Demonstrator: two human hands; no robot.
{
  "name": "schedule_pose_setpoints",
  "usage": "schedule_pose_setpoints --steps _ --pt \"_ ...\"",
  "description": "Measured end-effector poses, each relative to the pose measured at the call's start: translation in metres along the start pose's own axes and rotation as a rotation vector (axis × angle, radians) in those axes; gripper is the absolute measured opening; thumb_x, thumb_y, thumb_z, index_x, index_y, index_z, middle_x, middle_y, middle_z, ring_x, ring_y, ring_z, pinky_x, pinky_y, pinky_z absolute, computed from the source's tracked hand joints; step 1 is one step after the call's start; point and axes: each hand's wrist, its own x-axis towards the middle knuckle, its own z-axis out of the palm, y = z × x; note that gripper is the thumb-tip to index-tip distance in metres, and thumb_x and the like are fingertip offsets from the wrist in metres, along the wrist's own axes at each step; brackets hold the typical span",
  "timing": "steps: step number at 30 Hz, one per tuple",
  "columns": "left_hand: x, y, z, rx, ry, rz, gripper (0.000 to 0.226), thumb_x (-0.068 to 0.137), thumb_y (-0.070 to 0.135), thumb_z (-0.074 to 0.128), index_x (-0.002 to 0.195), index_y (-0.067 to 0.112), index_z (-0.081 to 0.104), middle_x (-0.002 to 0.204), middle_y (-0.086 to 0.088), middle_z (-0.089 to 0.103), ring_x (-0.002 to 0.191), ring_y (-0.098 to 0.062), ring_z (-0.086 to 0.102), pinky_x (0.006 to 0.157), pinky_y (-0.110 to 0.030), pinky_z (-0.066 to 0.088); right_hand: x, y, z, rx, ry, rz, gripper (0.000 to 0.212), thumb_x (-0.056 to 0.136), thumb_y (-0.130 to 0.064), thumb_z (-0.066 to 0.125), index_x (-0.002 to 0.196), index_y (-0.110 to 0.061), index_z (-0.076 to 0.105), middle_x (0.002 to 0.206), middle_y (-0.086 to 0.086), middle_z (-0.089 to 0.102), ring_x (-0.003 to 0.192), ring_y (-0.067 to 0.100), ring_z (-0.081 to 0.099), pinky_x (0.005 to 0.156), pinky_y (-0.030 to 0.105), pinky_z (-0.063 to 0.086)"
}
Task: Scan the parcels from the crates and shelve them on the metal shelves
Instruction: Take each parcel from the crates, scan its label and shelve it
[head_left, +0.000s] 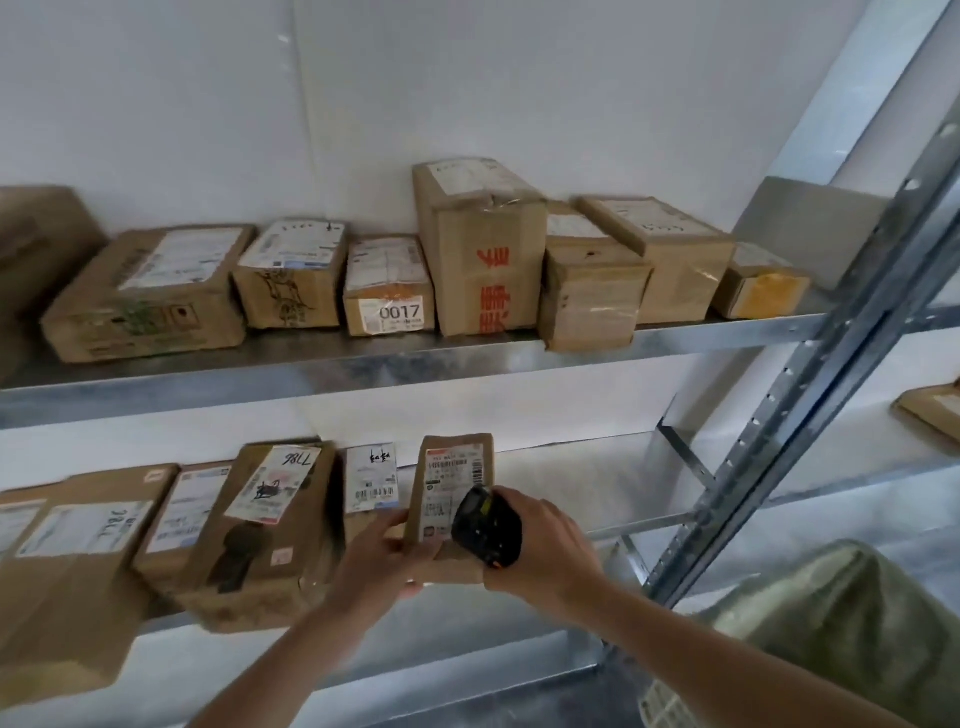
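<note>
upper-shelf small box (388, 291): label "0017" | lower-shelf leaning box (270, 519): handwritten "98LL" | other labels: illegible

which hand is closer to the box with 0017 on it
Left. The left hand grips a small parcel on the lower shelf, almost straight below the 0017 box. The right hand, holding the scanner, sits further right.
</note>
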Motion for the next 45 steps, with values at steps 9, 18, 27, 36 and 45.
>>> schedule_pose_setpoints --steps 9,18,27,36,45 --pt "0.057 -0.058 -0.008 0.175 -0.081 0.074 0.057 0.067 0.045 0.085 0.119 0.044 0.061 0.109 0.020 0.074 0.101 -0.005 0.070 0.087 -0.032 0.057 0.062 0.040 0.061 0.012 -0.105 -0.007 0.087 0.064 -0.037 0.084 0.143 -0.039 0.048 0.123 -0.016 0.067 0.113 0.011 0.059 0.093 0.031 0.053" --pt "0.093 -0.101 0.000 0.217 0.031 0.124 0.056 0.058 0.043 0.091 0.108 0.041 0.066 0.100 0.023 0.075 0.096 -0.005 0.071 0.082 -0.025 0.057 0.100 0.063 0.097 -0.007 -0.139 -0.009 0.089 0.062 -0.036 0.084 0.143 -0.038 0.049 0.122 -0.013 0.067 0.113 0.014 0.060 0.092 0.032 0.053" --pt "0.113 -0.110 0.010 0.271 0.236 0.158 0.036 0.073 0.004 0.085 0.088 0.032 0.070 0.079 0.022 0.075 0.078 -0.002 0.073 0.069 -0.017 0.058 0.130 0.070 0.109 -0.036 -0.114 0.000 0.084 0.063 -0.032 0.085 0.140 -0.038 0.051 0.121 -0.012 0.067 0.111 0.015 0.062 0.085 0.029 0.051" --pt "0.113 -0.108 0.010 0.404 0.346 0.132 0.023 0.073 0.037 0.087 0.087 0.024 0.073 0.077 0.016 0.075 0.072 0.006 0.069 0.071 -0.025 0.060 0.134 0.066 0.104 -0.003 -0.073 0.010 0.085 0.059 -0.032 0.083 0.137 -0.042 0.050 0.118 -0.013 0.067 0.110 0.015 0.062 0.087 0.036 0.056" --pt "0.064 -0.057 -0.017 0.349 0.377 0.271 0.027 0.083 0.039 0.078 0.106 0.032 0.066 0.091 0.028 0.066 0.082 0.023 0.059 0.063 -0.003 0.045 0.104 0.019 0.071 -0.014 0.042 -0.110 0.077 0.058 -0.049 0.080 0.130 -0.042 0.054 0.106 -0.014 0.068 0.096 0.013 0.065 0.081 0.034 0.056"
